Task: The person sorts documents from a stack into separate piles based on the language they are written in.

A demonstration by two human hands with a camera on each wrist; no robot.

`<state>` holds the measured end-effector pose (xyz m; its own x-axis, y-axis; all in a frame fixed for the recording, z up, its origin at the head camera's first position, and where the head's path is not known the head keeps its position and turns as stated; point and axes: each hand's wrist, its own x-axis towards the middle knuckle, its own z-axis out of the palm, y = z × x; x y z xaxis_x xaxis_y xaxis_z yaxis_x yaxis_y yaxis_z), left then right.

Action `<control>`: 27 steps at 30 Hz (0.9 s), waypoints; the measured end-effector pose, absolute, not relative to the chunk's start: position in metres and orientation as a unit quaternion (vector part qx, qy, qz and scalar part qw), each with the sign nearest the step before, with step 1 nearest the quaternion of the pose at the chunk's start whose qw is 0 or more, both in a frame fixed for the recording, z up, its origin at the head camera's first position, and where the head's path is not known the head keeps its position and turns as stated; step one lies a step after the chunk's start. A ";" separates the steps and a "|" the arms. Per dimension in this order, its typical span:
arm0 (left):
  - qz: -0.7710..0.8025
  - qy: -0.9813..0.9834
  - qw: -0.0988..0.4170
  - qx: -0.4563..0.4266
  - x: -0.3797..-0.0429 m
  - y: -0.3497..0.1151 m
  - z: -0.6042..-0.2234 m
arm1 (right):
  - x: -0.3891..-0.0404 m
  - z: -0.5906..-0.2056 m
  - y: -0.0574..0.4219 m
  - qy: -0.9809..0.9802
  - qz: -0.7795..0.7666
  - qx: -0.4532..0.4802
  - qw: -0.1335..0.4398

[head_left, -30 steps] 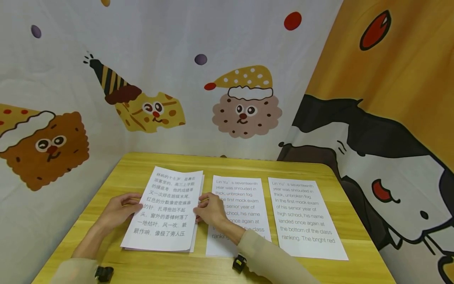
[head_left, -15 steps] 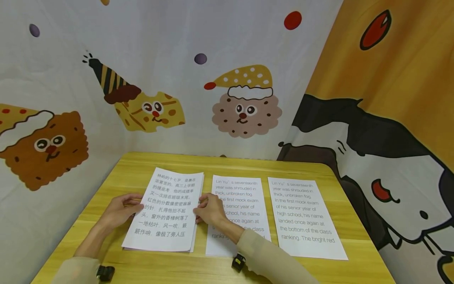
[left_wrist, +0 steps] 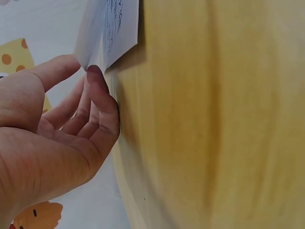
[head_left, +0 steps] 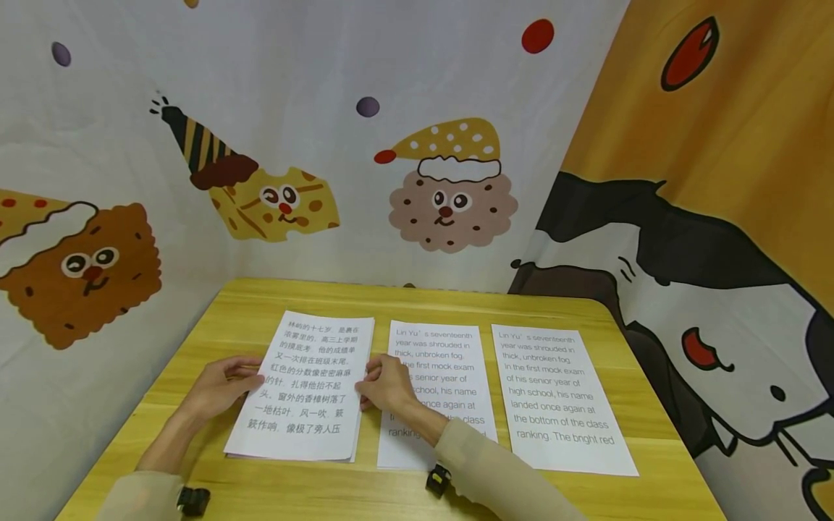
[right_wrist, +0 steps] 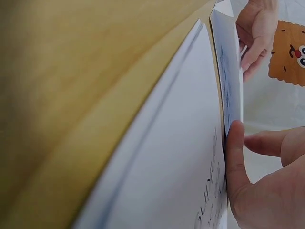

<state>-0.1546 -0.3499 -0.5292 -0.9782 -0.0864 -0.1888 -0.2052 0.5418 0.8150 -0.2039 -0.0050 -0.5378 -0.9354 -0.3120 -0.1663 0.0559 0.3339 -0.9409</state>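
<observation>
A sheet of paper [head_left: 300, 383] printed with Chinese text lies on top of at least one other sheet at the table's left. My left hand [head_left: 224, 383] pinches its left edge between thumb and fingers; the left wrist view shows the paper's edge [left_wrist: 116, 38] at the fingertips of that hand [left_wrist: 62, 109]. On the opposite edge, my right hand [head_left: 387, 387] pinches the paper, its forearm crossing the middle English page [head_left: 436, 347]. The right wrist view has thumb and index finger of my right hand [right_wrist: 262, 176] at the edge of the raised sheet [right_wrist: 228, 71].
Another English page [head_left: 560, 405] lies to the right on the yellow wooden table [head_left: 313, 499]. Behind the table hangs a white cloth [head_left: 287, 58] with cartoon prints, and an orange printed cloth [head_left: 769, 130] hangs at the right.
The top sheet's far edge has come down slightly toward me and lies flatter, its edges closer to those of the paper beneath. Both hands keep their hold and have barely moved.
</observation>
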 end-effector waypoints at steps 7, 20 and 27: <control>0.464 0.879 0.063 -0.090 -0.153 -0.350 -0.526 | -0.202 -0.534 0.001 0.805 -0.562 -0.093 0.164; 0.435 0.893 0.054 -0.098 -0.151 -0.345 -0.519 | -0.199 -0.525 0.028 0.832 -0.515 -0.124 0.162; 0.448 0.891 0.041 -0.066 -0.153 -0.324 -0.506 | -0.195 -0.515 0.049 0.862 -0.472 -0.135 0.125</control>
